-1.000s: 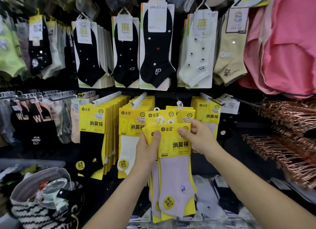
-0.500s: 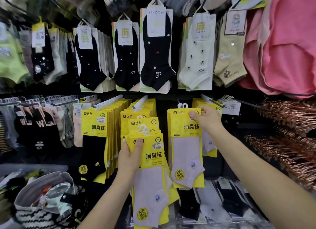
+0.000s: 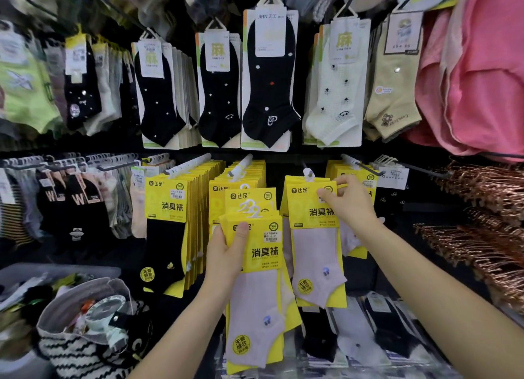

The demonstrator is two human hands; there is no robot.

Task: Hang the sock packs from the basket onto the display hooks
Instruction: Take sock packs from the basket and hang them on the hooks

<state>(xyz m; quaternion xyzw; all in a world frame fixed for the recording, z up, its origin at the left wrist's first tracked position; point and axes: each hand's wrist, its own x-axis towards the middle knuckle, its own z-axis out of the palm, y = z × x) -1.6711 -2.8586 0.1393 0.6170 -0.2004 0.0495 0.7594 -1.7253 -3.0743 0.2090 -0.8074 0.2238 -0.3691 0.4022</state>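
The left hand [image 3: 226,254] grips a bundle of sock packs [image 3: 261,293], thumb pressed on the front yellow card and fingers curled behind. The bundle stands upright in front of the lower row of the rack, its lilac socks hanging down below the hand. The right hand [image 3: 348,200] pinches the upper right corner of a single sock pack [image 3: 314,251] of the same kind, just right of the bundle. That pack's white tab sits at the tip of a hook [image 3: 307,172] in the middle of the lower row. To the left hang full hooks of yellow packs with black socks [image 3: 167,223]. Copper hangers [image 3: 482,208] crowd the rack's right edge, below pink garments [image 3: 482,81]. A striped bag [image 3: 85,336] sits at the lower left corner.
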